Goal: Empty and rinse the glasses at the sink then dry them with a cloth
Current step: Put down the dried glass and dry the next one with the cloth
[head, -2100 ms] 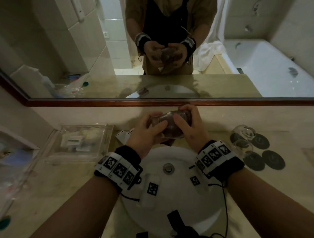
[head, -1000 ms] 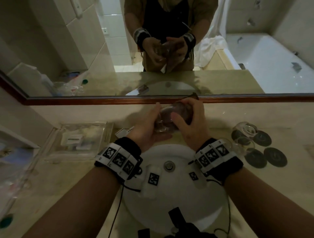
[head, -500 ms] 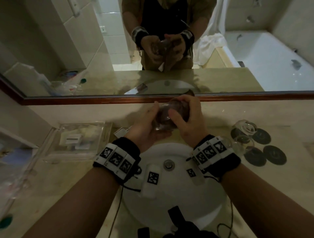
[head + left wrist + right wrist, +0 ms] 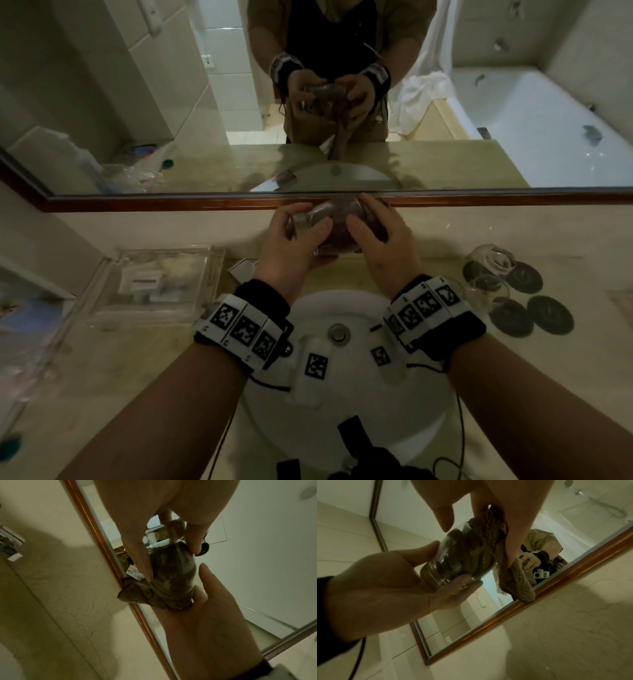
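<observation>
- We hold one glass [image 4: 329, 226] on its side above the back edge of the sink [image 4: 346, 394], just before the mirror frame [image 4: 205, 202].
- Our left hand [image 4: 291, 246] grips the glass by its thick base, thumb on one side and fingers [image 4: 453, 588] curled round the other.
- A brown cloth [image 4: 484, 545] is stuffed inside the glass and fills most of it; a fold of the cloth hangs out past the rim [image 4: 518, 582].
- Our right hand [image 4: 380, 243] is closed on the cloth at the mouth of the glass, with fingers pressed along the outside of the glass wall.
- To the right on the surface [image 4: 582, 377] two more glasses [image 4: 489, 260] lie close together, beside dark round coasters [image 4: 548, 315].
- To the left of the sink stands a clear tray [image 4: 102, 301] with small packets in it.
</observation>
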A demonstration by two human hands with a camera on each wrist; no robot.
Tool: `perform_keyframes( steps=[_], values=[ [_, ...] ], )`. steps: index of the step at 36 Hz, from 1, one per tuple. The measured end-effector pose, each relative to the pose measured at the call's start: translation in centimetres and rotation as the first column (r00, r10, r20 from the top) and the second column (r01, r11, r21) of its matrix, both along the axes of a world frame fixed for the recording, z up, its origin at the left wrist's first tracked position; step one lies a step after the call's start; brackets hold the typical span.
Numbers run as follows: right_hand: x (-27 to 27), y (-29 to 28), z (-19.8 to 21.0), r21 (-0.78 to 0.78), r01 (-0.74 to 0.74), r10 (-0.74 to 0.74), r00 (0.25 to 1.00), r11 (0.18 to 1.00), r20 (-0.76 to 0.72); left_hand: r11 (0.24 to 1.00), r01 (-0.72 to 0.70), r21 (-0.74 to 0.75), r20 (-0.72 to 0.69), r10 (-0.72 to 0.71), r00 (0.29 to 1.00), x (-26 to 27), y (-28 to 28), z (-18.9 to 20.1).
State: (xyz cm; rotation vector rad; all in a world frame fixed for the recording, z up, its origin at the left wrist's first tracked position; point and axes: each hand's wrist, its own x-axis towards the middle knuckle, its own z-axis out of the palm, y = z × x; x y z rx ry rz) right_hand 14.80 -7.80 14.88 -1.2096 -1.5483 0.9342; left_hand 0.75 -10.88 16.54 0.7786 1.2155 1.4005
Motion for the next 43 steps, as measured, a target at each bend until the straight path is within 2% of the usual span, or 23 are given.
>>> perform_keyframes(
  steps=[5,8,11,15,19,26,28,31,36,40,43],
  values=[
    [-0.1,-0.2,0.2,-0.055,-0.023,0.023,1.000,0.998,-0.003,0.997,0.049,0.053,-0.109,-0.043,0.993,-0.3,-0.1,0.1],
    [-0.6,-0.8,0.5,-0.072,0.002,-0.002,1.000,0.997,-0.003,0.992,0.076,0.099,-0.245,-0.050,0.968,-0.8,-0.1,-0.1],
    [-1.0,-0.8,0.8,-0.103,-0.002,-0.004,0.998,0.995,-0.057,0.987,0.104,0.123,-0.307,-0.062,0.950,-1.2,-0.1,-0.1],
    [-0.7,-0.8,1.0,-0.131,-0.112,0.085,0.978,0.985,-0.193,0.987,0.143,0.080,-0.252,-0.119,0.960,-1.6,0.0,-0.3],
    [-0.6,-0.9,0.8,-0.124,-0.200,0.173,0.965,0.972,-0.195,0.978,0.206,0.022,-0.198,-0.198,0.960,-1.9,0.1,0.2],
    [-0.1,-0.9,0.4,-0.026,-0.205,0.201,0.973,0.978,-0.109,0.969,0.239,-0.071,0.086,-0.232,0.969,-2.3,0.3,0.9],
    [0.0,-1.0,0.5,0.003,-0.211,0.210,0.973,0.978,-0.095,0.953,0.284,-0.108,0.021,-0.283,0.959,-2.1,0.2,1.2],
    [0.0,-1.3,0.5,0.058,-0.234,0.236,0.972,0.970,-0.013,0.933,0.311,-0.180,0.040,-0.309,0.950,-2.1,0.1,1.0],
    [0.1,-1.0,0.0,0.025,-0.249,0.243,0.959,0.968,0.144,0.977,0.202,-0.072,0.026,-0.201,0.979,-1.6,-0.2,0.2],
    [0.5,-0.3,-0.5,-0.032,-0.318,0.319,0.947,0.948,0.027,0.984,0.175,0.019,-0.153,-0.170,0.973,-1.3,-0.5,-0.4],
    [0.7,-0.2,-1.3,-0.098,-0.337,0.328,0.940,0.936,-0.097,0.975,0.203,0.088,-0.308,-0.167,0.937,-1.3,-0.6,-0.1]
  ],
)
